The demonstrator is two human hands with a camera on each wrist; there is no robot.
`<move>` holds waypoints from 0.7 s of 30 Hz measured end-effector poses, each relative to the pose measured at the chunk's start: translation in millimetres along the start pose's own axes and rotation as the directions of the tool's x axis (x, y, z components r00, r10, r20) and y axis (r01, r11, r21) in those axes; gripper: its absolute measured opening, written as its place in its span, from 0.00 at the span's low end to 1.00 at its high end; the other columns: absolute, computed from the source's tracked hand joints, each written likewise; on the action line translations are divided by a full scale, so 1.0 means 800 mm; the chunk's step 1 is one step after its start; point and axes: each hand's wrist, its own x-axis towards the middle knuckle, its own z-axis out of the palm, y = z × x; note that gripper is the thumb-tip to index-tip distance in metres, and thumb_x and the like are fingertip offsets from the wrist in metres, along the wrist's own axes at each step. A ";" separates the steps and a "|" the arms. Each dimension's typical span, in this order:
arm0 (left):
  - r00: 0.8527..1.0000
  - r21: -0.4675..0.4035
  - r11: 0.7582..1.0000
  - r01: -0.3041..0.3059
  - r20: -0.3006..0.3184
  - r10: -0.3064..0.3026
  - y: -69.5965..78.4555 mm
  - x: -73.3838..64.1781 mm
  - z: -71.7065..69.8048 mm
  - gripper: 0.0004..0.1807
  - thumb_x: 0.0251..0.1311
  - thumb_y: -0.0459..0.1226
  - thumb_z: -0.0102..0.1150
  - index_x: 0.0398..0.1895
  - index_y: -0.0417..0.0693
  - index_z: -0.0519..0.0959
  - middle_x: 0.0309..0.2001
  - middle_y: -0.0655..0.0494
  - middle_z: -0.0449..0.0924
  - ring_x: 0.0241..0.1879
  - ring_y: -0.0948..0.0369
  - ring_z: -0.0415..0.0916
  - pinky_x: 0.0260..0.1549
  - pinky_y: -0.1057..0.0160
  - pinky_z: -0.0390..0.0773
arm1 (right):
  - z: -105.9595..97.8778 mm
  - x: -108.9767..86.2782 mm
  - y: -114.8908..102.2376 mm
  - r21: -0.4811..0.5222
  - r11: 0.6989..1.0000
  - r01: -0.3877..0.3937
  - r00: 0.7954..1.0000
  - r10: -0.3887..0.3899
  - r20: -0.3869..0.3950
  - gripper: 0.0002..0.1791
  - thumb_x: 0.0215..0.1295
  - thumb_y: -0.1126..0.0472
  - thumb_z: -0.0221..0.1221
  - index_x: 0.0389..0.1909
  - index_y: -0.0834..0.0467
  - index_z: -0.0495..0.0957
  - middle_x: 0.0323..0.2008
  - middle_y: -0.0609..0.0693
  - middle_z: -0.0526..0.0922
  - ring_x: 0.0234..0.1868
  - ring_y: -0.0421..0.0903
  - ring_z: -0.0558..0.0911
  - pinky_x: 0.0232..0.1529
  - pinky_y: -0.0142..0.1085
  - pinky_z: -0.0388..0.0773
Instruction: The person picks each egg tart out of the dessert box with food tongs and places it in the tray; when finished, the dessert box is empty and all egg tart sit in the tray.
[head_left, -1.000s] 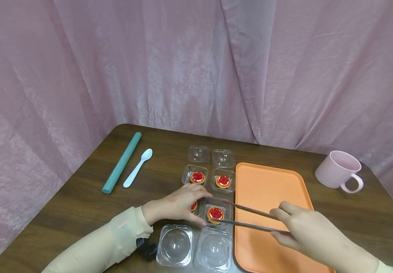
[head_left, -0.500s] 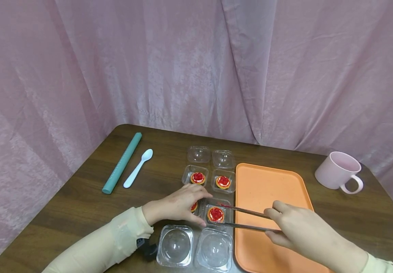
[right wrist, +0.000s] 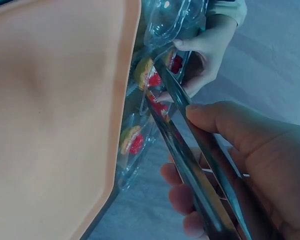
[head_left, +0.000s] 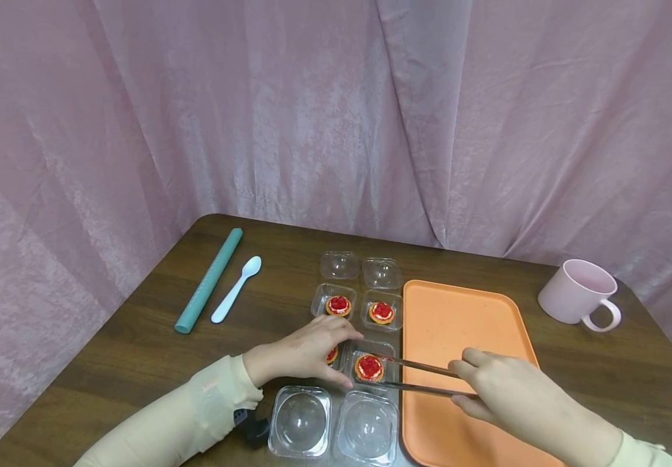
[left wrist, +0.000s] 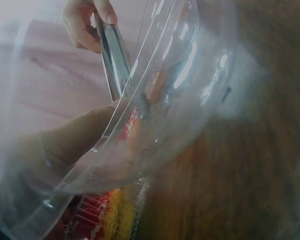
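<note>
My right hand (head_left: pixel 505 389) grips metal tongs (head_left: pixel 429 389), whose spread tips stand inside the near right clear plastic container (head_left: pixel 391 347), on either side of a red-topped tart (head_left: pixel 369 368). My left hand (head_left: pixel 307 350) spans that container's left side, thumb at its front corner and index finger at its back corner. It partly hides another tart (head_left: pixel 332 354) in the container beside it. Behind are two more tarts, the back left tart (head_left: pixel 338 305) and the back right tart (head_left: pixel 381 312), each in its own container. In the right wrist view, red smears show at one of the tongs (right wrist: pixel 190 165) tips.
An orange tray (head_left: pixel 458 311) lies right of the containers, under my right hand. Clear domed lids, such as the front left lid (head_left: pixel 300 421), lie open before and behind. A pink mug (head_left: pixel 578 290) stands far right; a light-blue spoon (head_left: pixel 237 288) and teal roll (head_left: pixel 209 279) lie left.
My right hand has shifted slightly left with the tongs, whose lower tip has moved from over the tart to its front side. The left hand has stayed in place.
</note>
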 end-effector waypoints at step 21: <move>1.000 0.017 1.000 0.002 0.001 -0.002 0.003 -0.001 -0.004 0.41 0.42 0.56 0.73 0.61 0.48 0.73 0.55 0.56 0.75 0.59 0.58 0.70 0.63 0.57 0.67 | -0.009 -0.027 0.010 0.059 0.993 -0.099 0.990 0.104 -0.090 0.18 0.48 0.47 0.70 0.39 0.51 0.81 0.28 0.33 0.72 0.21 0.23 0.60 0.19 0.25 0.65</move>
